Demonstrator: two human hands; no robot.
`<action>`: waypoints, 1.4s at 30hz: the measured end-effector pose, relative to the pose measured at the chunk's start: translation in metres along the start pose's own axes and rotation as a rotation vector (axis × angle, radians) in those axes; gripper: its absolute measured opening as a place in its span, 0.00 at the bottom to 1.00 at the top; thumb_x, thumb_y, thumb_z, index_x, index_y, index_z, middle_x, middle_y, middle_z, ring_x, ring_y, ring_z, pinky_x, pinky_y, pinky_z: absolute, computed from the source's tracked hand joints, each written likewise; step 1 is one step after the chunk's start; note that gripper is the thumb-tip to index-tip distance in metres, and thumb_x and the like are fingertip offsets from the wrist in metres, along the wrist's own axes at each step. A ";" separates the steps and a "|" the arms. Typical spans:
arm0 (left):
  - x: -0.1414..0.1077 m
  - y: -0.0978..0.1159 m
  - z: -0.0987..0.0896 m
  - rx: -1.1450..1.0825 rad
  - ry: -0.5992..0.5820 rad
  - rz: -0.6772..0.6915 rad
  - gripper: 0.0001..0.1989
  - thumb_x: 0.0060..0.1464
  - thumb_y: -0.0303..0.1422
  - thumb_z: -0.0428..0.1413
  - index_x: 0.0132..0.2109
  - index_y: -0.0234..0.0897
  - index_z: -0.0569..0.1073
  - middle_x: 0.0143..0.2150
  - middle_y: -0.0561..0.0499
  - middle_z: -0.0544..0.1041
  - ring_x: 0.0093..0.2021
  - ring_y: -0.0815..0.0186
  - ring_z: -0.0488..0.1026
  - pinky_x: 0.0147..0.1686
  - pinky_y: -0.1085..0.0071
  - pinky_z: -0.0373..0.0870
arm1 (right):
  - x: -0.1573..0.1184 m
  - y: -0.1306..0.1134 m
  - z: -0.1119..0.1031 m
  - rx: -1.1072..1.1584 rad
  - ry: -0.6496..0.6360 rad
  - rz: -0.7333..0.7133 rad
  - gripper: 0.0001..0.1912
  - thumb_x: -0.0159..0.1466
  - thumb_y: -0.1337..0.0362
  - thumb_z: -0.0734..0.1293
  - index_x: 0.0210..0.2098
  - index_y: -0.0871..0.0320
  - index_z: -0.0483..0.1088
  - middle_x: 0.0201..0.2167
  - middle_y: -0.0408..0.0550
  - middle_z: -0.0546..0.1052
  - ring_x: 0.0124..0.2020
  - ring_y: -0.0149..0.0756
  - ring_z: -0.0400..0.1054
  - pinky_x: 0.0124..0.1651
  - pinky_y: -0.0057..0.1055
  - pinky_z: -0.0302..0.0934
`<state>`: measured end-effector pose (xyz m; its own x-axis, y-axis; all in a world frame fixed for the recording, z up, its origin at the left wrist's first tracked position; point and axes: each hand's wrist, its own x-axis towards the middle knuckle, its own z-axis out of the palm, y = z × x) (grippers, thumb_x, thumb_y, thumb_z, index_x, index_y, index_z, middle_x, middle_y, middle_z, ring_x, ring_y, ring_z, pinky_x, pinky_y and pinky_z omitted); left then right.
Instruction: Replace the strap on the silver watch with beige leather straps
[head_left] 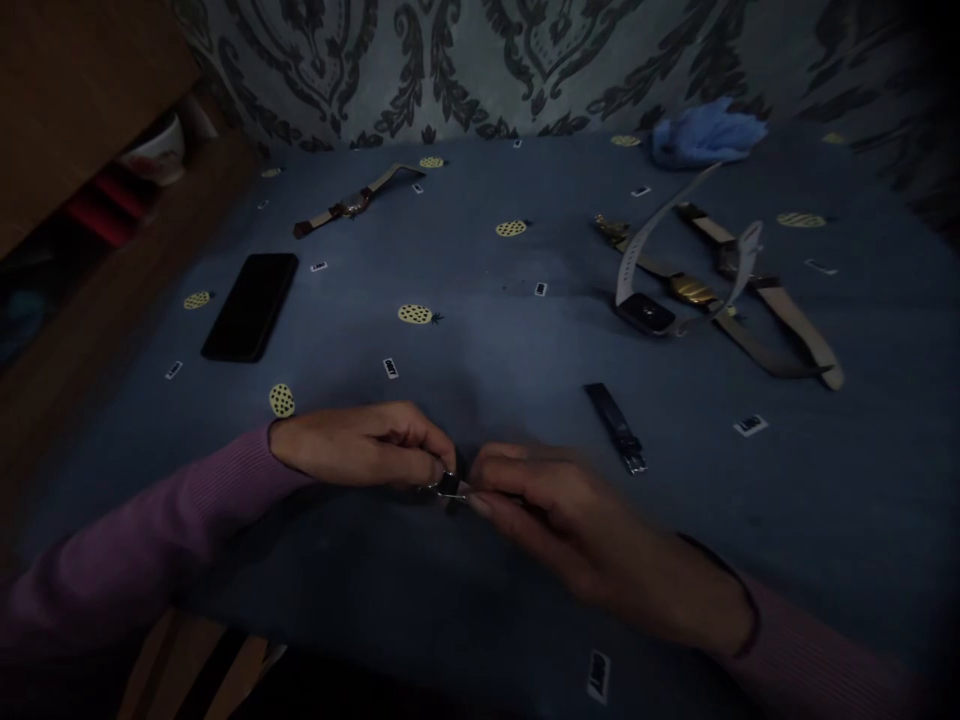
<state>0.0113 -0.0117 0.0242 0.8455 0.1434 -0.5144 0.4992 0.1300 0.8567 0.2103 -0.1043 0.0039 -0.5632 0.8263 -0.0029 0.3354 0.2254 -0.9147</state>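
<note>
Near the front of the blue table, my left hand (375,445) pinches a small dark watch part with shiny metal edges (450,486). Its fingers are closed on the left side of this part. My right hand (555,500) is closed at the part's right side, thumb and forefinger pressed together by a thin bright piece; that piece is too small and dark to name. A dark strap with a metal buckle (616,428) lies on the table beyond my right hand, touched by neither hand.
A black phone (251,306) lies at the left, a brown-strapped watch (355,204) behind it. A smartwatch with a pale band (646,312), a gold watch (691,290) and another watch (727,258) lie at the right, below a blue cloth (705,132). Patterned wall behind.
</note>
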 end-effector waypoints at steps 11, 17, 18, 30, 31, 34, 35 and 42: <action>0.001 0.000 0.000 -0.015 0.003 0.012 0.10 0.58 0.30 0.49 0.35 0.33 0.74 0.23 0.57 0.60 0.22 0.73 0.53 0.22 0.75 0.52 | 0.000 0.002 0.001 -0.029 0.006 0.004 0.13 0.69 0.68 0.58 0.27 0.59 0.65 0.25 0.41 0.66 0.25 0.27 0.61 0.28 0.27 0.58; 0.001 0.002 0.001 -0.016 0.010 0.001 0.10 0.58 0.29 0.49 0.34 0.33 0.74 0.22 0.57 0.59 0.22 0.74 0.52 0.22 0.75 0.51 | -0.001 -0.001 0.001 -0.033 0.023 0.000 0.14 0.68 0.68 0.58 0.26 0.59 0.64 0.25 0.41 0.66 0.25 0.28 0.61 0.29 0.27 0.58; 0.001 0.002 0.001 -0.014 0.009 0.000 0.10 0.58 0.30 0.49 0.34 0.33 0.74 0.22 0.58 0.59 0.21 0.74 0.52 0.22 0.75 0.51 | -0.001 -0.001 0.001 -0.031 0.022 0.000 0.14 0.68 0.68 0.57 0.26 0.59 0.64 0.24 0.41 0.66 0.24 0.28 0.61 0.28 0.27 0.58; 0.001 0.002 0.000 0.020 0.006 0.013 0.10 0.58 0.30 0.49 0.34 0.33 0.74 0.23 0.57 0.60 0.22 0.73 0.53 0.22 0.76 0.52 | -0.001 0.002 0.001 -0.042 0.048 -0.014 0.14 0.68 0.68 0.57 0.26 0.59 0.64 0.25 0.41 0.66 0.24 0.28 0.61 0.28 0.28 0.57; 0.002 0.001 0.000 0.027 0.001 0.015 0.10 0.59 0.31 0.49 0.34 0.33 0.74 0.23 0.57 0.60 0.22 0.73 0.53 0.22 0.75 0.52 | -0.001 0.002 0.001 -0.040 0.047 -0.008 0.14 0.68 0.68 0.57 0.26 0.59 0.64 0.25 0.41 0.66 0.24 0.28 0.61 0.28 0.28 0.57; 0.002 0.001 -0.001 0.047 -0.009 0.022 0.11 0.59 0.32 0.49 0.35 0.33 0.74 0.24 0.57 0.60 0.23 0.73 0.54 0.22 0.75 0.52 | 0.000 0.001 0.001 -0.041 0.040 0.006 0.14 0.68 0.67 0.58 0.25 0.59 0.63 0.25 0.41 0.66 0.24 0.27 0.61 0.28 0.28 0.57; 0.002 0.000 -0.002 0.050 -0.010 0.022 0.11 0.59 0.33 0.49 0.34 0.33 0.74 0.24 0.57 0.60 0.23 0.73 0.54 0.22 0.75 0.52 | 0.000 0.001 0.001 -0.042 0.036 0.009 0.14 0.68 0.67 0.58 0.25 0.59 0.63 0.25 0.41 0.66 0.24 0.27 0.61 0.28 0.28 0.57; 0.003 0.003 0.001 0.032 -0.005 0.029 0.11 0.59 0.30 0.50 0.30 0.32 0.72 0.22 0.58 0.59 0.21 0.74 0.53 0.22 0.75 0.52 | 0.001 -0.001 0.002 -0.037 0.016 0.026 0.13 0.68 0.68 0.58 0.26 0.59 0.63 0.25 0.41 0.66 0.25 0.27 0.61 0.29 0.27 0.57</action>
<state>0.0155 -0.0122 0.0255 0.8608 0.1415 -0.4889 0.4798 0.0948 0.8722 0.2081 -0.1044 0.0042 -0.5421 0.8401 -0.0200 0.3777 0.2224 -0.8988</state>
